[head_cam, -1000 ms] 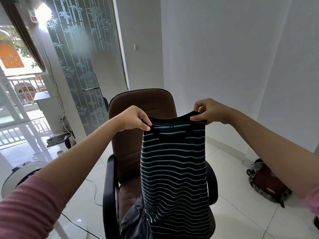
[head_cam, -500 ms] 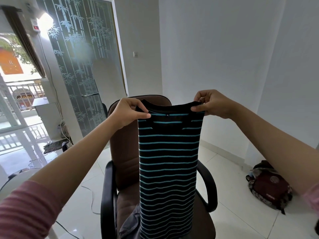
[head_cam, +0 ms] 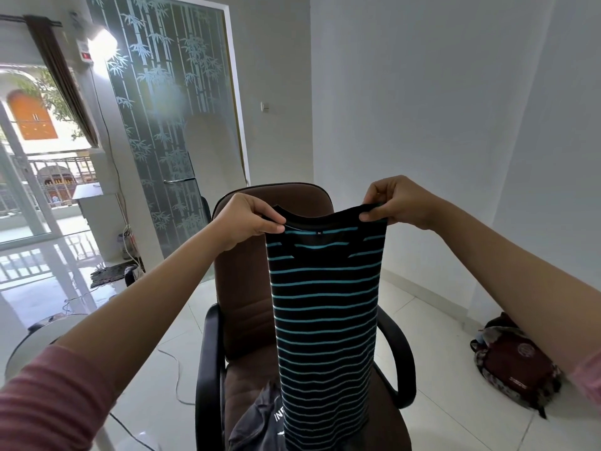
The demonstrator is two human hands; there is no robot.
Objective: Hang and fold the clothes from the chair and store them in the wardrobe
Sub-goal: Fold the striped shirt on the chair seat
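Both hands, left hand (head_cam: pixel 248 219) and right hand (head_cam: pixel 398 203), pinch the striped shirt (head_cam: pixel 325 307) by its shoulders, fingers (head_cam: pixel 271 222) curled, chair (head_cam: pixel 247 288) at 12 o'clock.

Both hands — left (head_cam: pixel 248 219), right (head_cam: pixel 395 203) — pinch the striped shirt's (head_cam: pixel 325 314) shoulders, hanging it above the chair (head_cam: pixel 247 288) — grey garment (head_cam: pixel 260 421) on the seat.

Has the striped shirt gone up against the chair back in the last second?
Yes. The striped shirt rose: its collar, earlier well below the top of the chair back, now sits close under it.
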